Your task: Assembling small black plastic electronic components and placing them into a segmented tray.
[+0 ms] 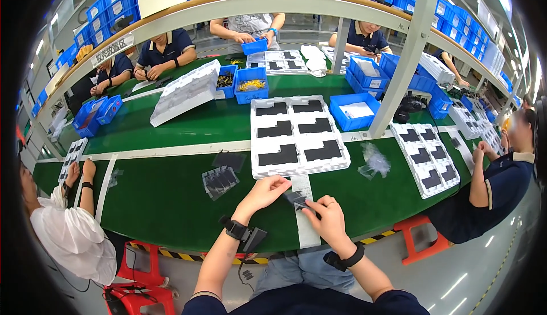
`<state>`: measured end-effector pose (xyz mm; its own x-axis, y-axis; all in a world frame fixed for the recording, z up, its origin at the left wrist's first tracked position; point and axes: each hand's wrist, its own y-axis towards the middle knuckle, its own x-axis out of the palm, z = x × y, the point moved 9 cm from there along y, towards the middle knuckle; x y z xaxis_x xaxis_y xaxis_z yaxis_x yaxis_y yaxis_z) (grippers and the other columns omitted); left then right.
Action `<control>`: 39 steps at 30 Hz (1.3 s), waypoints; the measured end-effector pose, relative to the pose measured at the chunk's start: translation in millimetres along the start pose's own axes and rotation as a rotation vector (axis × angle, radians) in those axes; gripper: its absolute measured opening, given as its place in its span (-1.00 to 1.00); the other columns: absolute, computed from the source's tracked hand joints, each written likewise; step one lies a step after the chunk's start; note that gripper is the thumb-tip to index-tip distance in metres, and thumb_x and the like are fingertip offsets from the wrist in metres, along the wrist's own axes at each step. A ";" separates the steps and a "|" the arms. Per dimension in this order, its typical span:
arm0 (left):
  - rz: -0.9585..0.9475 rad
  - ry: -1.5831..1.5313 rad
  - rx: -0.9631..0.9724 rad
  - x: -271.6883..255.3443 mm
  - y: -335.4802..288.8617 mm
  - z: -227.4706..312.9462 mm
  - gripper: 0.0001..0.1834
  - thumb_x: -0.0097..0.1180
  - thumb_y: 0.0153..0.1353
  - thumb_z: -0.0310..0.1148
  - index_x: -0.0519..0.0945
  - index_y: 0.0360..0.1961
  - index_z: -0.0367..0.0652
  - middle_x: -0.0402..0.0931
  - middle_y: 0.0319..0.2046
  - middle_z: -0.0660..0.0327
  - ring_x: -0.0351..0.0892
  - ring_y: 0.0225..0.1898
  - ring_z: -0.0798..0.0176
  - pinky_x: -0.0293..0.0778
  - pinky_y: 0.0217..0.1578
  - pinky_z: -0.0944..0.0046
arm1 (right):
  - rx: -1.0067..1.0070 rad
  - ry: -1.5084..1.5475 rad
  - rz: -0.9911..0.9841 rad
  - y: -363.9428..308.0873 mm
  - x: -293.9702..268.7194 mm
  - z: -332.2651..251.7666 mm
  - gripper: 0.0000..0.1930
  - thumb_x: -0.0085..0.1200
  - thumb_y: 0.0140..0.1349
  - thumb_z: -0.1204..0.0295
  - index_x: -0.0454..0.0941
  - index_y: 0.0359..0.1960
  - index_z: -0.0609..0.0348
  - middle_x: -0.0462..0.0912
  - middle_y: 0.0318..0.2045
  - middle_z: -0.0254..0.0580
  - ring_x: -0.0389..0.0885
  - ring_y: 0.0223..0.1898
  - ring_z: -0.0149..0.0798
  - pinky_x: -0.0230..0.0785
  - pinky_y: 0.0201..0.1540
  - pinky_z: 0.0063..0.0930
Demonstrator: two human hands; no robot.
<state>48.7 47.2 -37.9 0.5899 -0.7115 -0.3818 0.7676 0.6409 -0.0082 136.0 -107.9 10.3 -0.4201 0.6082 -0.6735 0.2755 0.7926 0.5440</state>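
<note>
In front of me a small dark, glossy sheet piece point(297, 199) is pinched between the thumb and fingers of my right hand point(329, 219). My left hand point(266, 192) is closed at the fingertips just beyond that piece; whatever it pinches is too small to make out. Just past my hands lies a stack of white trays point(293, 122), its top one holding several flat black L-shaped parts point(277, 154). To the left of my left hand are clear film sheets with dark pieces point(220, 181) and another dark sheet point(229, 160).
Crumpled clear film point(374, 161) lies right of the tray. Blue bins point(354, 111) stand under a shelf post point(401, 58). A second tray point(426, 161) sits near a co-worker point(484, 184) on the right. Another person point(74, 224) works at left. Red stools point(419, 240) stand by the green table point(159, 201).
</note>
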 end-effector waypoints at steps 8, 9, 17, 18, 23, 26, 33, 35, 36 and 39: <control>-0.351 -0.300 -0.033 43.5 -15.6 21.1 -0.81 0.10 0.17 -0.37 0.52 -0.29 -0.30 0.54 -0.42 0.26 0.52 -0.43 0.47 0.48 -0.40 0.46 | -0.034 0.273 0.021 -4.3 -8.5 -1.5 -0.84 0.25 -0.09 0.46 0.61 -0.42 0.17 0.40 -0.57 -0.24 0.42 -0.47 -0.26 0.30 -0.43 -0.45; -0.353 -0.299 -0.035 47.0 -17.5 17.1 -0.81 0.10 0.17 -0.37 0.52 -0.29 -0.30 0.54 -0.42 0.26 0.52 -0.43 0.47 0.48 -0.40 0.46 | -0.131 0.274 -0.010 -4.8 -7.6 -11.3 -0.85 0.26 -0.10 0.45 0.60 -0.45 0.16 0.40 -0.57 -0.25 0.42 -0.47 -0.27 0.30 -0.43 -0.45; -0.413 -0.292 0.069 55.5 -24.1 28.5 -0.79 0.11 0.10 -0.53 0.50 -0.20 -0.33 0.53 -0.36 0.29 0.48 -0.35 0.53 0.42 -0.32 0.52 | -0.054 0.224 0.035 -3.0 -8.7 -1.3 -0.71 0.21 -0.08 0.50 0.54 -0.24 0.12 0.40 -0.13 -0.11 0.39 -0.11 -0.11 0.32 -0.15 -0.36; -0.433 -0.274 0.066 56.5 -24.7 29.3 -0.78 0.12 0.10 -0.52 0.51 -0.20 -0.32 0.53 -0.37 0.30 0.48 -0.36 0.54 0.42 -0.32 0.52 | -0.010 0.265 0.057 -2.8 -10.7 0.2 -0.72 0.20 -0.08 0.52 0.53 -0.25 0.14 0.44 -0.18 -0.11 0.43 -0.16 -0.12 0.34 -0.19 -0.36; -0.416 -0.264 0.127 56.6 -23.8 28.0 -0.77 0.14 0.11 -0.49 0.54 -0.18 -0.31 0.55 -0.37 0.29 0.49 -0.35 0.53 0.43 -0.31 0.51 | 0.009 0.266 0.112 -3.0 -15.1 4.2 -0.78 0.19 -0.08 0.54 0.51 -0.34 0.21 0.50 -0.38 -0.14 0.49 -0.31 -0.15 0.35 -0.24 -0.40; -0.414 -0.215 0.114 56.8 -23.4 25.0 -0.77 0.14 0.12 -0.47 0.55 -0.18 -0.31 0.56 -0.35 0.27 0.49 -0.32 0.51 0.43 -0.28 0.49 | 0.059 0.305 0.086 -4.6 -12.7 11.0 -0.79 0.20 -0.09 0.55 0.49 -0.37 0.23 0.51 -0.39 -0.15 0.50 -0.34 -0.18 0.36 -0.28 -0.43; -0.447 -0.318 0.139 60.4 -27.4 35.6 -0.79 0.10 0.15 -0.47 0.54 -0.20 -0.33 0.55 -0.33 0.25 0.47 -0.30 0.51 0.42 -0.22 0.46 | 0.090 0.452 0.064 -6.3 -9.0 13.8 -0.83 0.18 -0.05 0.54 0.47 -0.42 0.26 0.55 -0.45 -0.16 0.53 -0.41 -0.23 0.38 -0.33 -0.47; -0.459 -0.323 0.131 59.7 -27.5 34.9 -0.81 0.09 0.16 -0.47 0.54 -0.22 -0.34 0.55 -0.34 0.26 0.46 -0.31 0.51 0.42 -0.22 0.46 | 0.077 0.457 0.055 -6.1 -8.4 12.9 -0.85 0.17 -0.04 0.57 0.47 -0.42 0.28 0.55 -0.47 -0.17 0.53 -0.46 -0.30 0.38 -0.36 -0.52; -0.477 -0.302 0.137 60.7 -27.1 34.3 -0.82 0.08 0.16 -0.47 0.54 -0.24 -0.34 0.54 -0.36 0.27 0.45 -0.31 0.52 0.42 -0.23 0.46 | 0.106 0.473 0.012 -6.1 -4.8 14.3 -0.86 0.16 -0.01 0.54 0.46 -0.42 0.28 0.55 -0.48 -0.14 0.54 -0.44 -0.25 0.39 -0.35 -0.49; -0.503 -0.286 0.126 62.1 -26.6 31.0 -0.85 0.09 0.16 -0.46 0.53 -0.29 -0.35 0.51 -0.40 0.30 0.43 -0.33 0.54 0.41 -0.24 0.47 | 0.131 0.490 -0.028 -5.5 -2.2 14.3 -0.87 0.13 0.03 0.52 0.44 -0.43 0.27 0.54 -0.50 -0.12 0.54 -0.43 -0.19 0.39 -0.35 -0.45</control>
<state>72.7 -23.0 -32.7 0.1768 -0.9796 -0.0954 0.9839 0.1783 -0.0074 147.7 -113.0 1.6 -0.7765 0.5202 -0.3555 0.3517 0.8261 0.4404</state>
